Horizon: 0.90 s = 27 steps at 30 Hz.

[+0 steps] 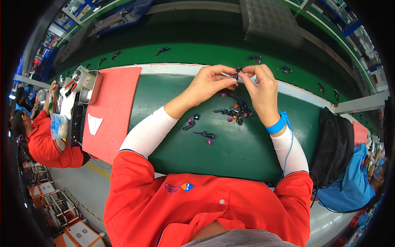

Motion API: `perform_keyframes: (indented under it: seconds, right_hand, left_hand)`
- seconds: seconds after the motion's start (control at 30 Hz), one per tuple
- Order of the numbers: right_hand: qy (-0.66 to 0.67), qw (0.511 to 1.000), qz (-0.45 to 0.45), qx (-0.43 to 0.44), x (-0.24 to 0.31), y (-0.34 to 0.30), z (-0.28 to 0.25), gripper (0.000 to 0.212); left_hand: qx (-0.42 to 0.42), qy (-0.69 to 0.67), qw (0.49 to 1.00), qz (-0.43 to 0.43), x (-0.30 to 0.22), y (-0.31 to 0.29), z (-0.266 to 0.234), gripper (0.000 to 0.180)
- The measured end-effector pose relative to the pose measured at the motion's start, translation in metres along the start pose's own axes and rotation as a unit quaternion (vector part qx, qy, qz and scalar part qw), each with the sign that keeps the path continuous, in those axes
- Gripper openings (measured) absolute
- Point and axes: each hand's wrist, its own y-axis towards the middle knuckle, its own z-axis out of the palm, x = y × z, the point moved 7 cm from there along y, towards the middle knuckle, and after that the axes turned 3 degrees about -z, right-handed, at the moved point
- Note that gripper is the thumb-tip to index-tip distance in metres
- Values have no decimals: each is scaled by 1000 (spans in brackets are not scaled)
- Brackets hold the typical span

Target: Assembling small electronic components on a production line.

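Over the far edge of the green mat, a small black part [238, 69] is pinched between the fingertips of my left hand [209, 83] and my right hand [262, 87]. Both hands are closed on it, and the fingers hide much of its shape. Just below them lies a pile of similar small black parts [238, 110], some with purple or orange round ends. Two more groups lie loose nearer to me: a black part with a purple end [191, 122] and another black part [205, 134]. A blue wrist strap [279, 123] with a cord circles my right wrist.
Beyond the white ledge [173, 69], a green conveyor belt [197, 53] carries scattered black parts [254, 57]. A pink foam mat [113, 107] and a metal box [91, 86] are at left. A black bag [333, 144] stands at right. Other people sit on both sides.
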Motion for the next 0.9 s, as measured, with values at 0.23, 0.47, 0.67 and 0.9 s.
perform_keyframes:
  seconds: [0.23, 0.47, 0.67, 0.9]
  right_hand:
    - [348, 872, 321, 125, -26, -13, 26, 17]
    - [435, 817, 359, 124, -22, -18, 33, 18]
    - [382, 866, 315, 79, -23, -21, 33, 16]
    - [331, 898, 283, 69, -15, -20, 28, 14]
  left_hand:
    - [-20, 3, 999, 27, -3, 0, -2, 27]
    - [-15, -34, 999, 20, -4, 1, -2, 27]
    - [-9, -45, 999, 3, -3, 0, -1, 27]
    - [4, -59, 998, -30, 1, 1, -2, 27]
